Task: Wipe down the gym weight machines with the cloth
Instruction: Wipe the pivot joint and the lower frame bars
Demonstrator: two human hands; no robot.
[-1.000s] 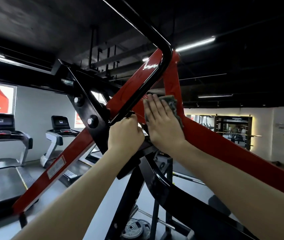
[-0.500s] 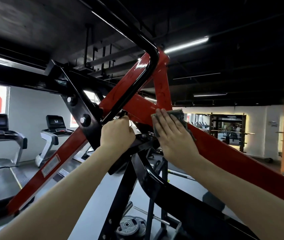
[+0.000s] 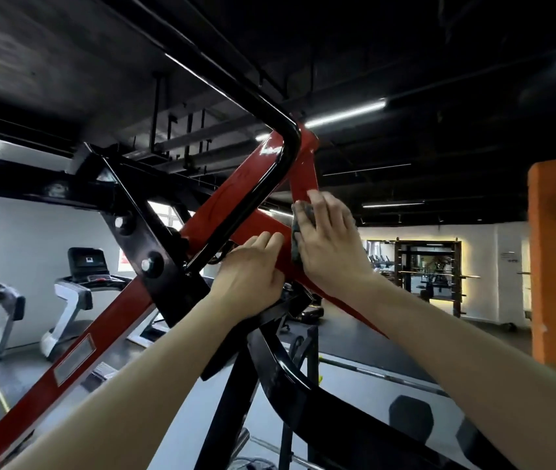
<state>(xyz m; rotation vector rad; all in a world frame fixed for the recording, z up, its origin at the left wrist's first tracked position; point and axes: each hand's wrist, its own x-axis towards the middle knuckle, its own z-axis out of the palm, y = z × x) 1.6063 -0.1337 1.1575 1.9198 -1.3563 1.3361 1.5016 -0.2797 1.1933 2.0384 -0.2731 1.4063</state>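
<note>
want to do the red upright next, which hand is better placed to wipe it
Right. The right hand presses the grey cloth flat on the red frame at the foot of the upright bar. The left hand holds no cloth and only rests on the frame lower down.

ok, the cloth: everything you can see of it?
Small dark grey cloth, soft and crumpled, looks like fabric. Mostly hidden under the right hand, whose flat, spread fingers press it against the red frame where two red bars meet. Only its left edge and a bit between the fingers show.
</note>
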